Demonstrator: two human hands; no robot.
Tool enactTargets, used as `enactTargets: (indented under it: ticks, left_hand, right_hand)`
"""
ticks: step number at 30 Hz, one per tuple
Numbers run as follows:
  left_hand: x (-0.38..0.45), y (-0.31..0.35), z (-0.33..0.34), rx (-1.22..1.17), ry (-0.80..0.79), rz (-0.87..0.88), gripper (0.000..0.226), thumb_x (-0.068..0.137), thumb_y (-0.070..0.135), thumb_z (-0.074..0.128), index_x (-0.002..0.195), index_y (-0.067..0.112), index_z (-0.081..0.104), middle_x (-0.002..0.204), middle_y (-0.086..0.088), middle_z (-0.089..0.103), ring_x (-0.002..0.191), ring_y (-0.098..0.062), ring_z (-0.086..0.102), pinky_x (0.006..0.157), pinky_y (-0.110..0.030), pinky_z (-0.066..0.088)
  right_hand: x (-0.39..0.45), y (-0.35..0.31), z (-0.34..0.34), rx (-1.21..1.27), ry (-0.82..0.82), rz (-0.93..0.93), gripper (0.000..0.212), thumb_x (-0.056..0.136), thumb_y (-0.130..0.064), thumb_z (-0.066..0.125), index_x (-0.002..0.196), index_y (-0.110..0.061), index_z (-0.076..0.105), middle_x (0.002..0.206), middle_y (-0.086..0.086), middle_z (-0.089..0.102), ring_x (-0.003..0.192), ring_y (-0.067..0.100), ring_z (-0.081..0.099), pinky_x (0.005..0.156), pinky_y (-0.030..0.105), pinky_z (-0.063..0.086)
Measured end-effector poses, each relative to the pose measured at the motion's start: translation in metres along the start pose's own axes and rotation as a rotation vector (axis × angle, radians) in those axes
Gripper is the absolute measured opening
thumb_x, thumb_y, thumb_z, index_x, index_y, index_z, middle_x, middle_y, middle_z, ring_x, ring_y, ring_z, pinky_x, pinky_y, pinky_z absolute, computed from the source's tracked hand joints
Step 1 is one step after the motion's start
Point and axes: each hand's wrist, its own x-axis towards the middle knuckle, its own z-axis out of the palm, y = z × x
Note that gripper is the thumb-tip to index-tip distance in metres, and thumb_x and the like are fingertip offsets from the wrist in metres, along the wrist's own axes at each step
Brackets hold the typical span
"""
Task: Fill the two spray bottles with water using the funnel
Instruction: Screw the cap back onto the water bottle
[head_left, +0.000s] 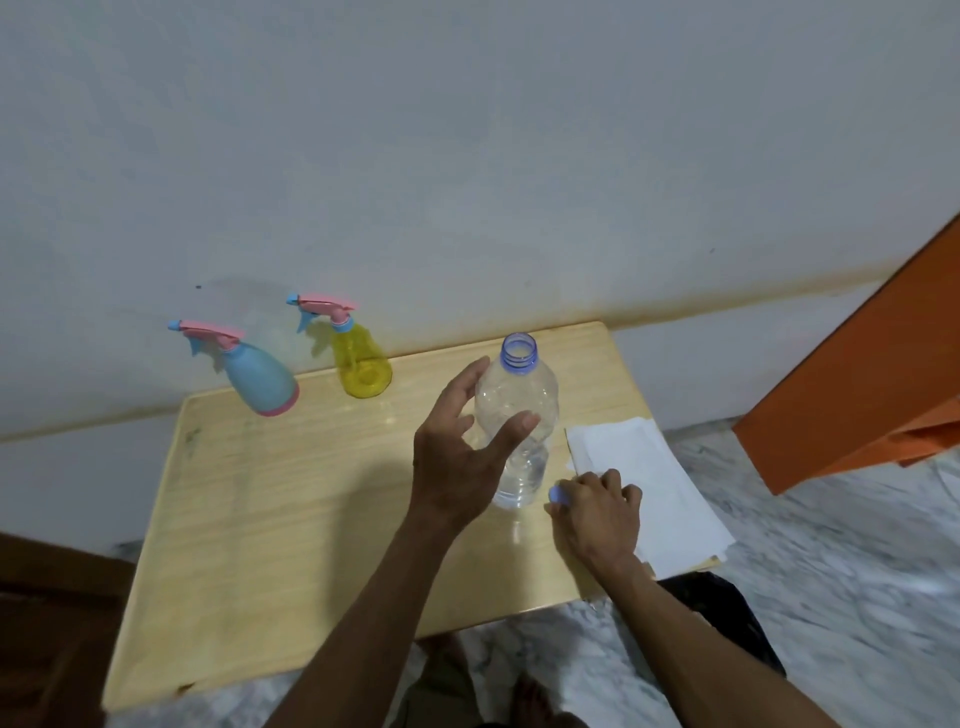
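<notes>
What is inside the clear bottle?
The clear bottle, uncapped, holds some water in its lower part; above is empty. The left hand covers part of its side, hiding the exact level.

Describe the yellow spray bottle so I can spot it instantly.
On the wooden table, look along the far edge by the wall. Two spray bottles stand there; the yellow spray bottle is the right one, see-through, unlike the opaque blue spray bottle with its pink base.
</notes>
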Motion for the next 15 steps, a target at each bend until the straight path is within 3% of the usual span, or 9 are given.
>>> enactTargets:
  ticks: [3, 6, 8, 10, 13, 15]
  left_hand:
    - [0.000, 0.003, 0.002, -0.046, -0.016, -0.016, 0.071, 0.074, 0.052, 0.076, 0.137, 0.030, 0.053, 0.129, 0.019, 0.062, 0.122, 0.007, 0.055, 0.095, -0.020, 0.053]
    - [0.000, 0.003, 0.005, -0.095, -0.015, -0.040, 0.073, 0.073, 0.052, 0.076, 0.138, 0.025, 0.053, 0.131, 0.013, 0.063, 0.120, 0.006, 0.057, 0.094, -0.020, 0.053]
    - [0.000, 0.003, 0.008, -0.136, -0.013, -0.063, 0.073, 0.075, 0.046, 0.078, 0.139, 0.022, 0.053, 0.132, 0.011, 0.063, 0.122, 0.004, 0.057, 0.097, -0.024, 0.054]
    - [-0.005, 0.009, 0.010, -0.163, -0.007, -0.058, 0.066, 0.079, 0.033, 0.081, 0.138, 0.022, 0.053, 0.132, 0.011, 0.063, 0.122, 0.005, 0.057, 0.098, -0.027, 0.054]
    - [-0.002, 0.016, 0.007, -0.188, 0.012, -0.047, 0.060, 0.084, 0.015, 0.078, 0.138, 0.024, 0.051, 0.132, 0.015, 0.061, 0.122, 0.009, 0.055, 0.096, -0.022, 0.053]
    - [-0.002, 0.017, 0.004, -0.201, 0.017, -0.037, 0.059, 0.085, 0.011, 0.076, 0.137, 0.024, 0.052, 0.128, 0.022, 0.062, 0.120, 0.012, 0.055, 0.092, -0.016, 0.052]
  right_hand:
    - [0.001, 0.001, -0.001, 0.003, -0.018, -0.022, 0.025, 0.097, -0.042, 0.054, 0.108, -0.028, 0.072, 0.109, -0.006, 0.071, 0.110, 0.020, 0.048, 0.089, 0.039, 0.030]
    - [-0.001, 0.002, -0.014, 0.053, 0.004, 0.002, 0.029, 0.100, -0.039, 0.048, 0.116, -0.025, 0.067, 0.113, -0.003, 0.070, 0.113, 0.023, 0.048, 0.088, 0.039, 0.030]
    - [0.002, 0.004, -0.037, 0.274, 0.076, 0.091, 0.030, 0.101, -0.042, 0.050, 0.115, -0.023, 0.068, 0.113, 0.001, 0.070, 0.113, 0.029, 0.051, 0.084, 0.040, 0.031]
    - [0.003, 0.009, -0.076, 0.649, 0.215, 0.127, 0.026, 0.098, -0.040, 0.059, 0.111, -0.021, 0.070, 0.112, 0.000, 0.071, 0.113, 0.030, 0.055, 0.083, 0.037, 0.037]
    - [0.007, -0.002, -0.161, 1.076, 0.373, 0.009, 0.022, 0.095, -0.035, 0.067, 0.115, -0.024, 0.068, 0.112, -0.010, 0.070, 0.102, 0.007, 0.062, 0.078, 0.020, 0.048]
    - [0.004, -0.015, -0.211, 1.155, 0.375, -0.183, 0.021, 0.096, -0.029, 0.068, 0.117, -0.026, 0.067, 0.109, -0.015, 0.070, 0.096, -0.003, 0.062, 0.072, 0.010, 0.048]
